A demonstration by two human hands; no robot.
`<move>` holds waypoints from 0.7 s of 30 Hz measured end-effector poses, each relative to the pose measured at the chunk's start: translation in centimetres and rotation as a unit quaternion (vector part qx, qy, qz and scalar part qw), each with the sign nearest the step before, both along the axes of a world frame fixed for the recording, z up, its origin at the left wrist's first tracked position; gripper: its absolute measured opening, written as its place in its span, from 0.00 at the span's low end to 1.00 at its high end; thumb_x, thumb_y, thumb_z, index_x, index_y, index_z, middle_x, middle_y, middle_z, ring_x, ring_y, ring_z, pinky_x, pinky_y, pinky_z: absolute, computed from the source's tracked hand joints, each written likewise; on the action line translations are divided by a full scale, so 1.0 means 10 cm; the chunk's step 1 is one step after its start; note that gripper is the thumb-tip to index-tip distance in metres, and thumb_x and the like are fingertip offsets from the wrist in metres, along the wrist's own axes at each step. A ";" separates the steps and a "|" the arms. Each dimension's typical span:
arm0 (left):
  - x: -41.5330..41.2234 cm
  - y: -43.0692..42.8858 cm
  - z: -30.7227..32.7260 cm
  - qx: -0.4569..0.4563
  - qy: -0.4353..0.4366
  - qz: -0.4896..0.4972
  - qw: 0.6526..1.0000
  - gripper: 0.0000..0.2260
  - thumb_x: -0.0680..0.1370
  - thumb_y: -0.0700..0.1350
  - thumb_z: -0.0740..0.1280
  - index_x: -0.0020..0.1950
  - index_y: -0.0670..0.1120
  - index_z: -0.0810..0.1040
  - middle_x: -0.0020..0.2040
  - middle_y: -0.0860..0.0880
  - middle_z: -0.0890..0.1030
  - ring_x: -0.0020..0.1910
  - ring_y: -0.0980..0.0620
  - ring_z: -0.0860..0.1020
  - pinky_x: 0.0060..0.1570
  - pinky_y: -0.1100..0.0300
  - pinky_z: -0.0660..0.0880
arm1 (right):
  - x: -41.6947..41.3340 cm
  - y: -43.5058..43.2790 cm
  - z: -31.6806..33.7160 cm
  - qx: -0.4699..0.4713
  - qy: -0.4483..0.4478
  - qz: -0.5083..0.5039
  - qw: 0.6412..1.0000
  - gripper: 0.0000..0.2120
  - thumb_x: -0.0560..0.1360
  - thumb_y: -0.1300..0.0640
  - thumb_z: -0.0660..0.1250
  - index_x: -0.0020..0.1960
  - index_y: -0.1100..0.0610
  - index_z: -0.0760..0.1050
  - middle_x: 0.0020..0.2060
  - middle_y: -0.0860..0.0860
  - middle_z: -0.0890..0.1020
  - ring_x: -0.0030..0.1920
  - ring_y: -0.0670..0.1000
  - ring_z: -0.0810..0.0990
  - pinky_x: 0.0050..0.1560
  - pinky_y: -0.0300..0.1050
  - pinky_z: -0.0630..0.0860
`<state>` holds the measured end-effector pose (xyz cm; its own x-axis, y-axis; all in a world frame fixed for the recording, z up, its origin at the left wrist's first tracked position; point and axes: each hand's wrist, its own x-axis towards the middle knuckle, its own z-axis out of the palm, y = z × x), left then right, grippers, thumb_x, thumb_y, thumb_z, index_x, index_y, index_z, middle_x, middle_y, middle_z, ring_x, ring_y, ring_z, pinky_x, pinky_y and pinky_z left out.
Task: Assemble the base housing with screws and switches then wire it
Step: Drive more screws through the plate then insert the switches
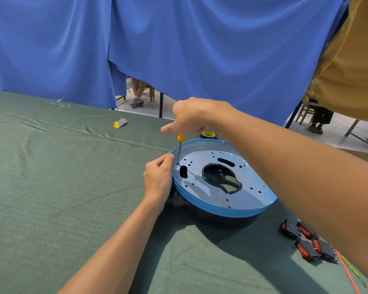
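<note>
Fingers of the right hand (190,115) curl tightly round the top of a slim yellow-handled screwdriver (180,138). It stands nearly upright, with its tip in a hole near the edge of the round blue-rimmed metal base housing (210,197). Directly below that grip, the left hand (158,179) pinches the housing's rim, thumb just beside the tip. Red-and-black rocker switches (308,244) lie on the green cloth (51,187), well to the right of both hands.
</note>
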<state>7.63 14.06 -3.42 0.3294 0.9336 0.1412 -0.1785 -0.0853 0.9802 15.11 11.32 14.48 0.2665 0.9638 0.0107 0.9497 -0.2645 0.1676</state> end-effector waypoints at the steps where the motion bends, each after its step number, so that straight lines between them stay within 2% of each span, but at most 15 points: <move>1: 0.00 0.00 0.00 -0.001 -0.001 -0.002 1.000 0.14 0.70 0.53 0.64 0.27 0.52 0.79 0.30 0.52 0.79 0.36 0.47 0.76 0.40 0.49 0.72 | -0.01 -0.01 0.03 -0.026 -0.004 0.005 1.000 0.16 0.78 0.46 0.61 0.38 0.56 0.68 0.32 0.50 0.74 0.28 0.50 0.74 0.26 0.39 0.67; 3: 0.01 0.00 0.00 -0.001 0.000 -0.004 1.000 0.14 0.70 0.53 0.63 0.27 0.51 0.78 0.30 0.52 0.79 0.36 0.48 0.76 0.39 0.49 0.72 | -0.03 0.00 0.05 -0.038 -0.010 0.027 0.999 0.08 0.76 0.55 0.61 0.41 0.58 0.70 0.35 0.52 0.75 0.30 0.52 0.76 0.27 0.39 0.69; 5: 0.00 0.00 0.00 -0.003 0.001 -0.003 1.000 0.14 0.70 0.53 0.63 0.27 0.50 0.78 0.30 0.51 0.79 0.36 0.47 0.76 0.40 0.49 0.73 | -0.02 0.03 0.01 0.001 -0.005 0.049 0.999 0.04 0.74 0.59 0.62 0.42 0.57 0.72 0.36 0.54 0.77 0.33 0.54 0.78 0.29 0.41 0.71; 7: 0.00 0.00 0.00 -0.004 0.003 -0.004 1.000 0.14 0.70 0.54 0.63 0.28 0.48 0.78 0.32 0.49 0.79 0.37 0.46 0.76 0.41 0.44 0.74 | 0.01 0.05 -0.06 0.054 -0.001 0.050 0.997 0.09 0.74 0.60 0.62 0.36 0.56 0.67 0.34 0.54 0.74 0.31 0.54 0.74 0.28 0.42 0.67; 9: 0.00 0.00 0.01 -0.003 0.007 -0.004 1.000 0.14 0.70 0.54 0.63 0.30 0.46 0.79 0.33 0.47 0.80 0.37 0.46 0.77 0.42 0.41 0.76 | 0.03 0.05 -0.11 0.072 -0.012 0.029 0.997 0.13 0.78 0.56 0.60 0.35 0.56 0.64 0.35 0.53 0.72 0.31 0.52 0.72 0.30 0.43 0.65; 11: 0.00 0.00 0.00 0.001 0.006 0.001 1.000 0.14 0.70 0.54 0.63 0.29 0.47 0.78 0.32 0.48 0.79 0.36 0.47 0.76 0.40 0.45 0.74 | 0.02 0.05 -0.09 0.053 -0.008 0.010 0.999 0.16 0.80 0.49 0.59 0.37 0.55 0.65 0.36 0.52 0.73 0.32 0.50 0.72 0.31 0.43 0.65; 13: 0.01 0.01 -0.01 0.002 0.003 0.002 1.000 0.14 0.70 0.54 0.63 0.28 0.49 0.78 0.31 0.49 0.79 0.35 0.48 0.75 0.39 0.50 0.72 | -0.04 0.02 0.01 -0.007 -0.001 0.005 1.000 0.16 0.80 0.45 0.58 0.40 0.55 0.69 0.35 0.50 0.74 0.30 0.49 0.74 0.27 0.39 0.69; 15: 0.01 0.02 -0.02 0.001 -0.001 0.000 1.000 0.14 0.70 0.54 0.64 0.27 0.49 0.77 0.30 0.50 0.78 0.34 0.49 0.75 0.38 0.52 0.71 | -0.10 0.00 0.09 -0.060 -0.010 0.014 0.998 0.10 0.79 0.50 0.59 0.49 0.58 0.71 0.37 0.51 0.74 0.30 0.50 0.74 0.25 0.37 0.70; 17: 0.01 0.02 -0.02 0.000 0.001 0.001 1.000 0.14 0.70 0.54 0.64 0.27 0.50 0.78 0.29 0.52 0.78 0.33 0.49 0.75 0.38 0.51 0.72 | -0.12 0.01 0.08 -0.066 -0.015 0.039 0.997 0.07 0.77 0.57 0.58 0.53 0.59 0.71 0.39 0.54 0.75 0.32 0.52 0.75 0.27 0.39 0.70; 19: 0.01 0.02 -0.02 0.001 0.004 0.000 1.000 0.14 0.70 0.54 0.64 0.28 0.51 0.79 0.29 0.52 0.79 0.33 0.49 0.76 0.39 0.49 0.74 | -0.12 0.02 0.01 -0.037 -0.021 0.063 0.997 0.04 0.77 0.59 0.58 0.49 0.58 0.71 0.40 0.55 0.76 0.35 0.53 0.75 0.29 0.41 0.67; 21: 0.01 0.02 -0.02 0.002 0.003 -0.001 1.000 0.14 0.71 0.54 0.63 0.28 0.52 0.80 0.28 0.53 0.79 0.33 0.50 0.76 0.38 0.50 0.74 | -0.11 0.02 -0.04 0.003 -0.015 0.058 0.998 0.08 0.78 0.58 0.57 0.40 0.57 0.66 0.37 0.53 0.72 0.34 0.51 0.70 0.29 0.43 0.64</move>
<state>7.73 14.28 -3.58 0.3320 0.9325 0.1422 -0.1729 -0.0881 0.9810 13.99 11.53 14.03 0.1520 0.9881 0.0225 0.9687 -0.1535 0.1952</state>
